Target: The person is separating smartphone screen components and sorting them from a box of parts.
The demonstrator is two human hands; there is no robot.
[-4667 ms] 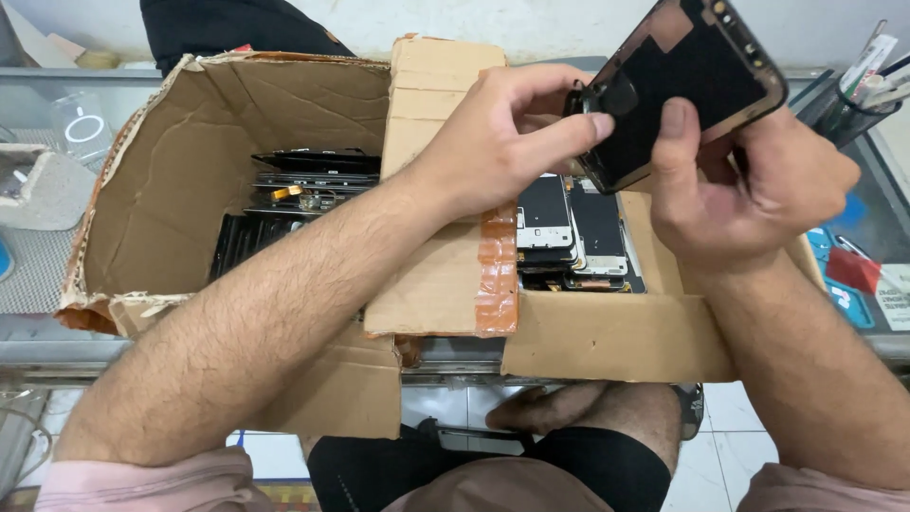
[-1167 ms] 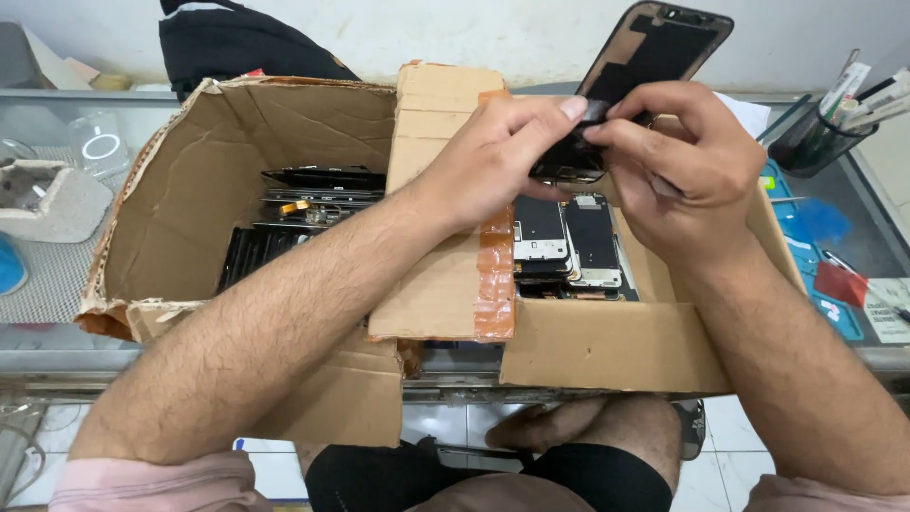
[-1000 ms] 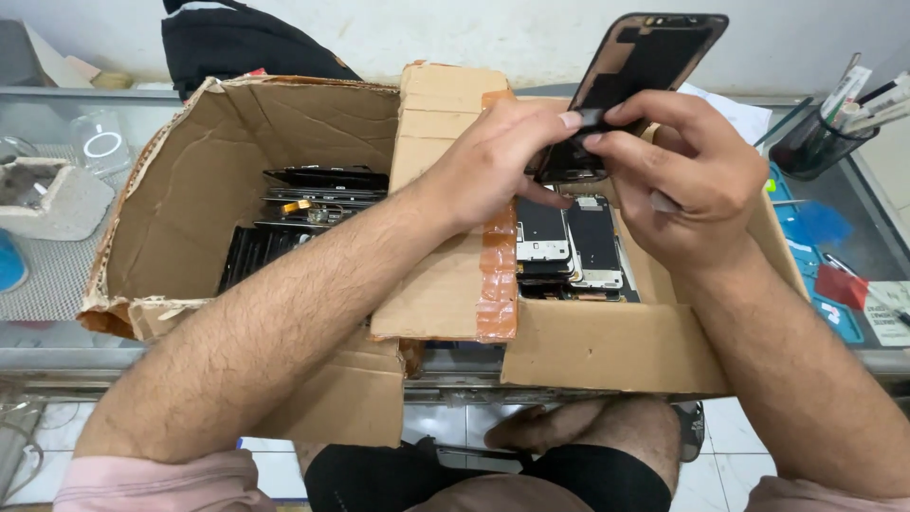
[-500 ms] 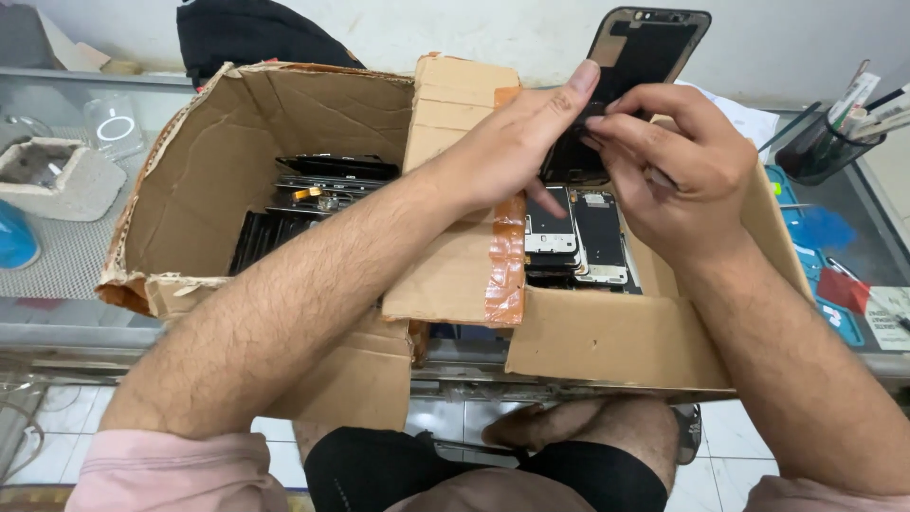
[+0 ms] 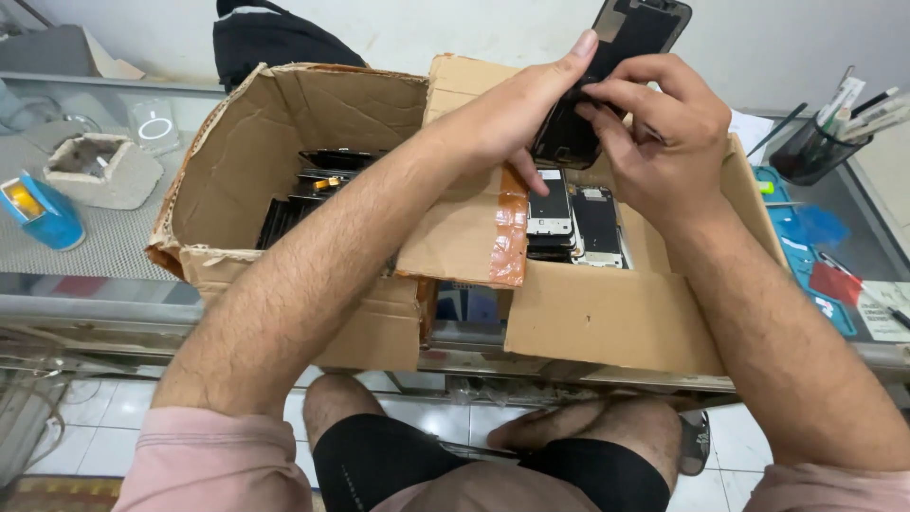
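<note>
Both hands hold one black phone screen panel (image 5: 607,85) above the right part of an open cardboard box (image 5: 607,313). The left hand (image 5: 517,114) grips its lower left edge, fingers (image 5: 578,52) stretched up along the side. The right hand (image 5: 668,133) pinches the same panel from the right. The panel is flat, glossy and tilted, its top almost leaving the view. Under it, inside the box, lie more phone parts (image 5: 573,213), and a second pile (image 5: 313,190) is in the left part. A bent flap with orange tape (image 5: 512,223) separates them. The box stands on a glass desk (image 5: 85,246). A black pen holder (image 5: 806,152) is at the right, a blue cup (image 5: 43,213) at the left.
</note>
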